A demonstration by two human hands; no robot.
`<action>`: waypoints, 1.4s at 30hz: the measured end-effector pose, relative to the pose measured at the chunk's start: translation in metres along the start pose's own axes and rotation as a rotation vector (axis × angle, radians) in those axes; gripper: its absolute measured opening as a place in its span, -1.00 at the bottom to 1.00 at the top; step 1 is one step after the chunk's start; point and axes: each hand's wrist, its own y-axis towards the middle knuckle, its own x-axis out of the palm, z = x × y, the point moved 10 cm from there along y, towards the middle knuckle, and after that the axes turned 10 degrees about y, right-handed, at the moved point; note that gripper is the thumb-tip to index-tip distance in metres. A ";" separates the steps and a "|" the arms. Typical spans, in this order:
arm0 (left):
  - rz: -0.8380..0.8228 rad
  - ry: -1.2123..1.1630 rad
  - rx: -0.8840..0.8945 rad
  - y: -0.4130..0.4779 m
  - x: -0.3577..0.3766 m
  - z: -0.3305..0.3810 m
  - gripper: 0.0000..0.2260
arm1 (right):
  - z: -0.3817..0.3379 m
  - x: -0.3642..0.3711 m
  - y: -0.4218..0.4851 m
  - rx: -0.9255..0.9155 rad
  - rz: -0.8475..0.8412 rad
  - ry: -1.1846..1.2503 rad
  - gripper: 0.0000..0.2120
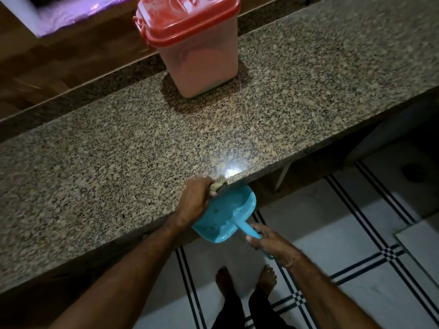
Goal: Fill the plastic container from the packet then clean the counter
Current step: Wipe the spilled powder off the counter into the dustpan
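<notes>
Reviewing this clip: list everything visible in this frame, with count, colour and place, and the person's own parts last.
plastic container: one, translucent pink with a closed red lid, upright at the back of the counter.
counter: one, speckled brown granite, crossing the frame.
dustpan: one, blue, held just below the counter's front edge.
cloth: one small pale wad, at the counter edge above the dustpan.
floor: white tiles with dark stripes, lower right.
left hand: one, its grip on the cloth.
right hand: one, its grip on the dustpan handle.
feet: two, bare, on the floor.
</notes>
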 end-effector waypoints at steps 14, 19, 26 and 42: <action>0.147 -0.044 -0.287 0.005 -0.012 -0.034 -0.76 | 0.011 -0.004 -0.002 -0.010 0.019 0.004 -0.71; 0.049 -0.129 -0.221 0.033 0.004 -0.012 -0.70 | 0.019 0.000 -0.004 -0.005 0.012 -0.007 -0.74; -0.084 -0.077 0.032 0.051 0.007 -0.006 -0.75 | 0.019 -0.011 -0.014 0.000 0.027 -0.066 -0.74; -0.222 0.092 -0.100 0.048 0.008 -0.015 -0.80 | 0.032 -0.014 -0.014 -0.009 0.061 -0.007 -0.71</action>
